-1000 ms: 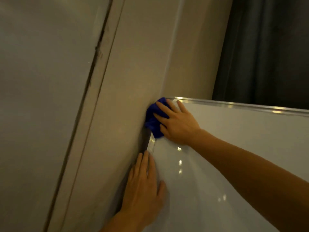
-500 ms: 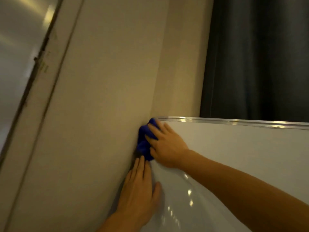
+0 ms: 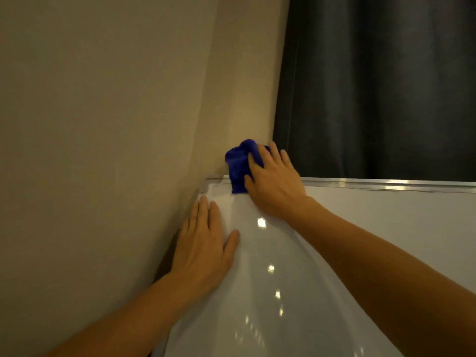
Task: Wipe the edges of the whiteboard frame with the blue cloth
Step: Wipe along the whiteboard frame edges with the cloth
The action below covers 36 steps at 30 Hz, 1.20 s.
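Head view shows the blue cloth (image 3: 238, 167) now bunched over the top rail of the whiteboard frame (image 3: 386, 183) just right of the upper left corner, where a second ago it was pressed on the left side rail below that corner; by my reading the side edge is done and the run along the top is starting. The right hand (image 3: 274, 184) reaches up with the arm extended, fingers (image 3: 277, 153) spread over the cloth, its grip clamped on the wad against the rail. The left hand (image 3: 203, 247) lies flat and open on the whiteboard's left edge beside the wall (image 3: 103, 124), holding nothing, bracing the board.
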### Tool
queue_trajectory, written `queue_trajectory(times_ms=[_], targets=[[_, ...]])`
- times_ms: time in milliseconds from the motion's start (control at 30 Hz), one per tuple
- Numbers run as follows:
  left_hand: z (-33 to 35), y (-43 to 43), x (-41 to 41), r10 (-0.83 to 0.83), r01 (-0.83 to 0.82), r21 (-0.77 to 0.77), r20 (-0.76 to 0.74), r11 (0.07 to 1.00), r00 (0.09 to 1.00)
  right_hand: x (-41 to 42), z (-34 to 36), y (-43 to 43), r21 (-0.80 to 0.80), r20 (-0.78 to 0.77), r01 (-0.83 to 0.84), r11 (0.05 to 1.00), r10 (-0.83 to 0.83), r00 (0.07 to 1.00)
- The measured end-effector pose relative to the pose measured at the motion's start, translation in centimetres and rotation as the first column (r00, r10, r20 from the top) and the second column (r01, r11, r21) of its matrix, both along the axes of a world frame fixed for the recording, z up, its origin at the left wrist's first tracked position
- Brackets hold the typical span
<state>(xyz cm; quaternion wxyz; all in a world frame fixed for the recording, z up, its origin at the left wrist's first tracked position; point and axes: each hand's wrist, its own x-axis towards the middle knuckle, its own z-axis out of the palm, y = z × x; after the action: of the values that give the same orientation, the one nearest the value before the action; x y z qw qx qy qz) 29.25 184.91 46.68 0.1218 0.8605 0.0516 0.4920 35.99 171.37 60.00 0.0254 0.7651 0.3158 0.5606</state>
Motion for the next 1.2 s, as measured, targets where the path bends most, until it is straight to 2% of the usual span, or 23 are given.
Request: queue_trajectory(times_ms=[67, 133, 200, 400, 500, 567, 633, 733, 833, 933, 1000, 1067, 1200], targets=[[1.6, -0.9, 1.0, -0.015, 0.014, 0.034, 0.034, 0.999, 0.999, 0.0, -0.9, -1.1, 0.029, -0.017, -0.014, 0.999, 0.015, 1.000], [2.9, -2.5, 2.2, -0.043, 0.042, 0.017, 0.057, 0.999, 0.997, -0.4, -3.3, -1.1, -0.068, 0.005, -0.025, 0.997, 0.025, 1.000], [3.5, -3.6, 3.0, -0.024, 0.025, -0.018, 0.059, 1.000, 0.998, -0.5, -3.5, -2.4, -0.097, 0.004, -0.031, 0.995, 0.032, 0.999], [4.3, -4.8, 4.4, 0.050, -0.047, -0.044, 0.063, 0.998, 0.997, 0.8, -1.3, -9.9, 0.015, 0.044, 0.081, 0.997, -0.082, 0.996], [5.4, -7.2, 4.9, 0.059, -0.051, -0.156, 0.044, 0.986, 0.997, 0.4, -2.0, -6.9, 0.042, 0.027, 0.062, 0.997, -0.063, 0.998], [5.6, -8.3, 5.3, 0.056, -0.046, -0.171, 0.057, 0.984, 0.997, 0.3, -2.2, -5.2, 0.010, 0.003, 0.031, 0.999, -0.031, 1.000], [5.3, -8.1, 5.2, 0.050, -0.035, -0.136, 0.112, 0.990, 0.992, 0.3, -2.1, -6.2, -0.019, -0.019, 0.015, 1.000, -0.016, 1.000], [4.7, -7.1, 5.0, 0.036, -0.023, -0.083, 0.162, 0.996, 0.986, 0.2, -2.5, -12.4, -0.020, 0.000, 0.054, 0.998, -0.054, 0.999], [4.9, -7.0, 4.7, -0.022, 0.034, -0.058, 0.201, 0.998, 0.979, -0.4, -3.3, -22.0, 0.126, -0.022, 0.174, 0.977, -0.172, 0.985], [5.0, -8.2, 4.0, -0.196, 0.124, 0.269, 0.262, 0.955, 0.945, -1.4, -3.1, -30.3, 0.352, -0.149, 0.336, 0.874, -0.302, 0.942], [5.2, -11.1, 3.5, -0.341, 0.243, 0.435, 0.163, 0.867, 0.926, -1.3, -2.6, -31.1, 0.428, -0.219, 0.421, 0.800, -0.361, 0.907], [5.5, -15.6, 3.4, -0.392, 0.337, 0.430, 0.043, 0.838, 0.919, -0.9, -2.7, -28.4, 0.404, -0.176, 0.462, 0.789, -0.428, 0.886], [5.1, -24.4, 3.9, -0.361, 0.322, 0.357, 0.046, 0.877, 0.931, -0.5, -4.9, -24.4, 0.178, -0.055, 0.372, 0.911, -0.369, 0.928]])
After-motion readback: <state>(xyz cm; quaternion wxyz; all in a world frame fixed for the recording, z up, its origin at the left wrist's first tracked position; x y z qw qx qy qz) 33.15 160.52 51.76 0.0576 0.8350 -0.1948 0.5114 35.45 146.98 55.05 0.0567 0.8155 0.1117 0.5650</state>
